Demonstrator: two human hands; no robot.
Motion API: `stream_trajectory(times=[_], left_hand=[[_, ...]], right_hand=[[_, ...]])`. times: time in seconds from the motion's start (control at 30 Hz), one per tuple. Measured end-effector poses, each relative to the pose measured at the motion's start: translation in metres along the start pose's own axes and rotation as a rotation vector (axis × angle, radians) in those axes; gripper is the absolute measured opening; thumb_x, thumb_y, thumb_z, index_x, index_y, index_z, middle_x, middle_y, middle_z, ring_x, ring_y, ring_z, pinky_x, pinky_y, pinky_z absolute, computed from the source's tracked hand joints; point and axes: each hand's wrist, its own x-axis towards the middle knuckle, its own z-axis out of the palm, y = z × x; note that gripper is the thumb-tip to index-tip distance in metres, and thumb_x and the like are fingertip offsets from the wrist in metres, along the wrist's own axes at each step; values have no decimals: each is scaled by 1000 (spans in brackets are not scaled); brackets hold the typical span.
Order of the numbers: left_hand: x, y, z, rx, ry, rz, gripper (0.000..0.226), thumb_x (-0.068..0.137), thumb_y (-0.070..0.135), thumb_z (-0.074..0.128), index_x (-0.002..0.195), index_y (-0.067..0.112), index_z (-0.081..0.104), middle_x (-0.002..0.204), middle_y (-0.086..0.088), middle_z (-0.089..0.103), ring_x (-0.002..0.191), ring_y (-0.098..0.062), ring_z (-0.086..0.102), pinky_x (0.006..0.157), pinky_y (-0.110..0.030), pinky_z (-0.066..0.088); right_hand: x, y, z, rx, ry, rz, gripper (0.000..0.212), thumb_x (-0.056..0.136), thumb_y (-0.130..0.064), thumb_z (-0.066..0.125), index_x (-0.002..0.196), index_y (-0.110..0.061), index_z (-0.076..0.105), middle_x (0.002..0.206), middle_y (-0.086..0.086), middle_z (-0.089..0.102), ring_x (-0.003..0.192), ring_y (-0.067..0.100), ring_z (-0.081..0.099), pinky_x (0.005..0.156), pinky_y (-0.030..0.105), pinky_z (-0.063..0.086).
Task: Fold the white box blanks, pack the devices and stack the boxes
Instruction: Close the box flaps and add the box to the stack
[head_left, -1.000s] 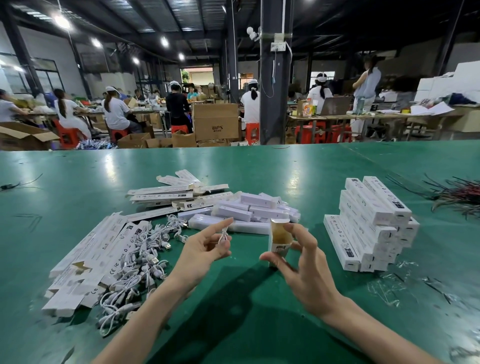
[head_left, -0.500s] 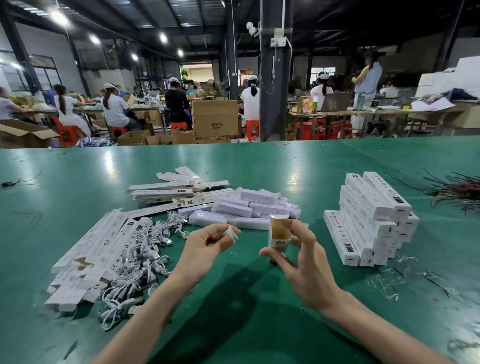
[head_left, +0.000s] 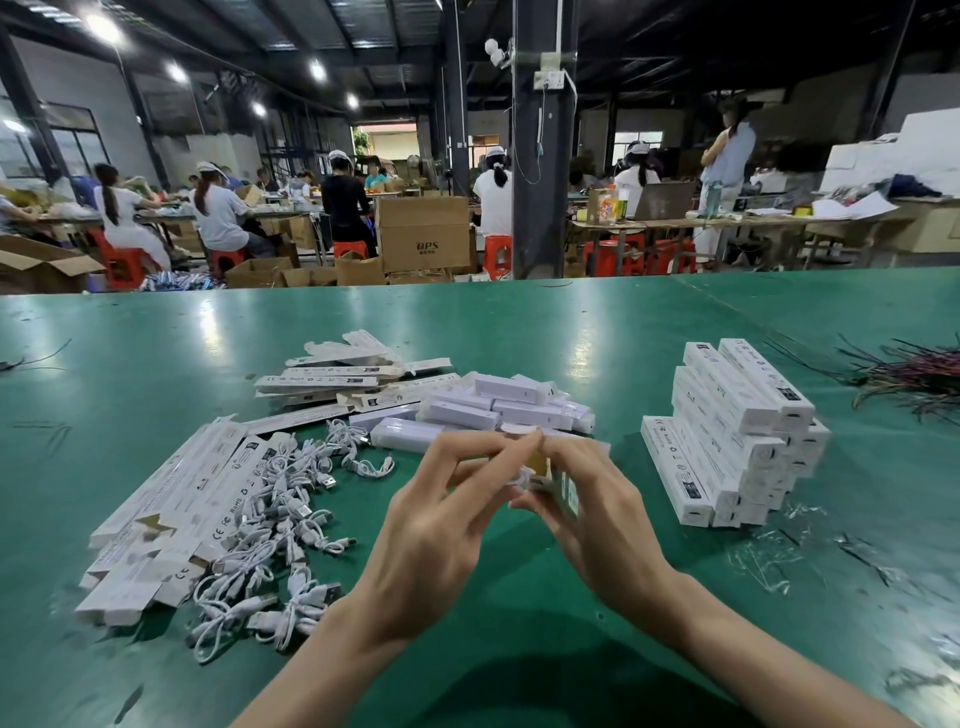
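Leftward, flat blanks (head_left: 156, 519) and loose cables (head_left: 280, 525) lie on the counter (head_left: 156, 353). Centrally, the left hand (head_left: 441, 525) pinches at the mouth of the open box (head_left: 541, 467), which the right hand (head_left: 602, 514) grips upright above the counter. A hurried push could buckle the flap or let the box slip; a stray elbow might topple the stacked boxes (head_left: 737, 431) at right.
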Motion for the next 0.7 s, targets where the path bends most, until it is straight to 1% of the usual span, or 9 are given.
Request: stream_trajectory(times=[0.07, 0.13, 0.23, 0.33, 0.43, 0.5, 0.6, 0.67, 0.7], left_hand=[[-2, -3, -2, 19, -8, 57, 34, 92, 8, 60, 126, 6, 57, 113, 0, 54, 105, -1, 57, 90, -11, 46], [-3, -8, -3, 44, -6, 87, 27, 93, 15, 57, 119, 11, 51, 114, 2, 55, 98, -8, 61, 82, -18, 52], [-5, -12, -4, 42, 32, 48, 20, 92, 17, 59, 110, 14, 50, 111, 3, 58, 90, -12, 64, 73, -26, 55], [-5, -17, -3, 74, 39, 67, 12, 91, 13, 62, 101, 13, 55, 108, 2, 62, 94, -14, 65, 83, -23, 53], [-4, -18, -3, 86, 22, 67, 13, 91, 9, 63, 103, 11, 59, 108, 0, 66, 97, -15, 64, 89, -21, 49], [-3, -17, -3, 92, 3, 54, 17, 90, 8, 63, 106, 9, 61, 111, 1, 66, 96, -14, 64, 88, -21, 49], [-8, -20, -3, 127, -54, 59, 16, 92, 12, 63, 102, 1, 70, 115, -1, 68, 99, -14, 64, 89, -22, 51], [-10, -18, -3, 108, -66, -80, 29, 98, 27, 55, 109, 5, 70, 119, 16, 63, 106, -3, 60, 91, -15, 47], [-11, -19, -2, 82, -61, -127, 32, 99, 32, 53, 110, 7, 69, 115, 23, 60, 107, 0, 58, 92, -13, 46]], right_hand=[[1, -3, -1, -7, -24, 3, 41, 88, -24, 65, 124, -13, 50, 106, -1, 60, 90, 20, 58, 80, 33, 49], [1, -5, 0, -26, -25, -31, 47, 85, -17, 68, 126, -16, 47, 101, 2, 62, 84, 26, 60, 76, 35, 50], [2, -10, 1, -44, -28, -34, 52, 79, -13, 73, 123, -19, 46, 97, -4, 57, 79, 25, 57, 70, 37, 49], [1, -12, 2, 0, -9, -49, 65, 78, -10, 74, 129, -28, 38, 99, -7, 53, 79, 26, 57, 72, 33, 49], [1, -12, 1, 24, -16, -45, 70, 77, -8, 75, 131, -31, 37, 102, -7, 55, 83, 24, 57, 75, 30, 49], [0, -12, 1, 19, -20, -40, 70, 76, -5, 76, 130, -29, 40, 104, -7, 56, 85, 23, 58, 75, 30, 49], [-1, -14, 1, 7, -28, -42, 65, 75, -2, 76, 127, -22, 45, 103, -6, 57, 83, 21, 57, 72, 30, 50], [-1, -15, 1, 7, -36, -34, 63, 74, -1, 77, 126, -20, 46, 102, -5, 58, 82, 20, 56, 71, 30, 49], [-1, -15, 0, 11, -34, -19, 63, 74, -1, 78, 125, -19, 47, 101, -4, 58, 82, 20, 55, 71, 29, 49]])
